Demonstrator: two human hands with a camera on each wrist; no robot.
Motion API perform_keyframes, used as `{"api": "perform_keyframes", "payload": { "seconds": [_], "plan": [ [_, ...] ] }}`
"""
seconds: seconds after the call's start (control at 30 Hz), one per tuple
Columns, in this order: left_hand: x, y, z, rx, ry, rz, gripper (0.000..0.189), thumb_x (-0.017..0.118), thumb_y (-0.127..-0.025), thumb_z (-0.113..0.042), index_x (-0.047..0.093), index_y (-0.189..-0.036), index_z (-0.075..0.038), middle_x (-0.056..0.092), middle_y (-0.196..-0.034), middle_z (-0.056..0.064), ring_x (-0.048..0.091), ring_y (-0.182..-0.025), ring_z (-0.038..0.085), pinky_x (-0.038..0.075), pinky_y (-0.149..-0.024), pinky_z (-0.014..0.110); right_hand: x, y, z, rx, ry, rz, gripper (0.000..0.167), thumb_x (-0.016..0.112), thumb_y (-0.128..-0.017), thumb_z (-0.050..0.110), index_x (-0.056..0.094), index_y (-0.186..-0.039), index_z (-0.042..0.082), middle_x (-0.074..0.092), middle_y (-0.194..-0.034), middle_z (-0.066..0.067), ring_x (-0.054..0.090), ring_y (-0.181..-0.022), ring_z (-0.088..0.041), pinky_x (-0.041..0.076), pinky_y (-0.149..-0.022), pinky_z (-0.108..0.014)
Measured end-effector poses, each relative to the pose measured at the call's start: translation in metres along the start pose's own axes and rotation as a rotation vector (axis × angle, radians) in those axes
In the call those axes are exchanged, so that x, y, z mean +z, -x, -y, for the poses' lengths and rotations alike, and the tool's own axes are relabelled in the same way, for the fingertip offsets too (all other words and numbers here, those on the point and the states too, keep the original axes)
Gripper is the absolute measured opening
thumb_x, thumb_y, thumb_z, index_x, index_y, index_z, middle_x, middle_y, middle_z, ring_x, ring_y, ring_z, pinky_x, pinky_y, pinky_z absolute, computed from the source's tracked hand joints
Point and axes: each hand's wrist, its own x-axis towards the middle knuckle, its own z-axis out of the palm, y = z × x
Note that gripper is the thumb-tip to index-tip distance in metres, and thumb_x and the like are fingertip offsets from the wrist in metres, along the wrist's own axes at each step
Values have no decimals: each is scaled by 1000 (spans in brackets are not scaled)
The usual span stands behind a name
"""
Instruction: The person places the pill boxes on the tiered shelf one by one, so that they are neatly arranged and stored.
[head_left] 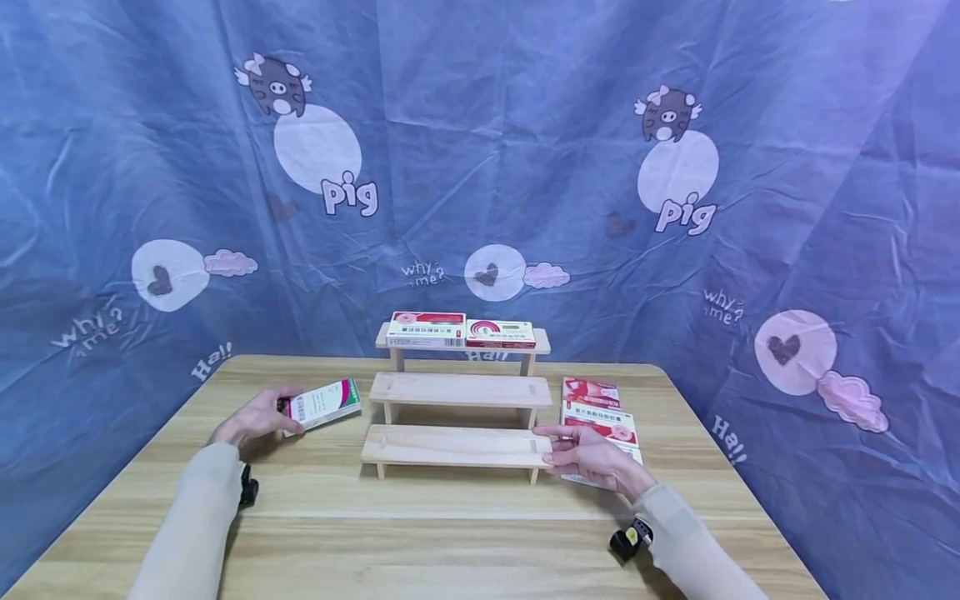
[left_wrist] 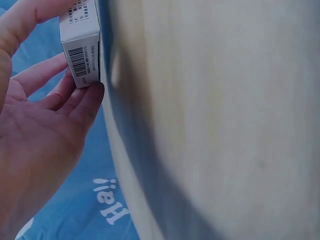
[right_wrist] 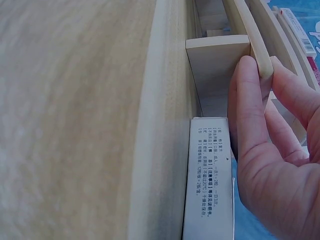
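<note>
At the left of the table my left hand (head_left: 258,414) holds a white medicine box (head_left: 326,403) with a green and magenta end. Its thumb and fingers pinch the box near one end, and a barcode end face (left_wrist: 82,62) shows in the left wrist view. A wooden three-step display stand (head_left: 457,446) stands in the middle. My right hand (head_left: 588,458) grips the right end of its lowest step. The right wrist view has the fingertips (right_wrist: 248,67) against the board's end. Two red and white medicine boxes (head_left: 426,328) lie side by side on the top step.
Right of the stand, several medicine boxes (head_left: 600,422) lie in a column, the nearest partly behind my right hand. One white box side (right_wrist: 209,175) is close below that hand. The wooden table (head_left: 420,546) ends at a blue printed curtain (head_left: 480,167).
</note>
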Motion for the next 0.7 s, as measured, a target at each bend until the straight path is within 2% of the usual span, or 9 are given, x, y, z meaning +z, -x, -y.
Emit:
{"api": "perform_keyframes", "payload": {
  "seconds": [0.07,0.17,0.47,0.7],
  "plan": [
    [-1,2,-2,5,-7,0,91,81,-69,-7,33,-143,15,58,-118,27,57,-103,32,45,-89,33,-1,0,0,1,-1,2,59,60,-90,-6,39,-146,-4,65,-113,-13,67,-100,-22,57,-92,-36],
    [-4,5,-5,18,-9,-2,92,81,-69,-8,32,-144,14,60,-115,23,57,-100,29,44,-86,29,-1,-1,0,2,-1,2,58,60,-90,-6,41,-145,-3,65,-113,-12,67,-100,-22,58,-91,-36],
    [-6,13,-19,36,31,-21,90,82,-70,-9,35,-145,6,58,-118,21,57,-99,26,44,-85,28,-2,-2,0,3,-2,3,56,61,-91,-5,44,-144,-2,65,-113,-12,67,-101,-22,58,-91,-36],
    [-8,16,-30,105,30,-11,86,81,-71,-8,37,-143,6,56,-118,24,56,-99,26,46,-84,29,-1,-1,0,2,13,-7,57,61,-91,-4,42,-145,-2,64,-113,-12,67,-100,-22,57,-92,-36]
  ]
}}
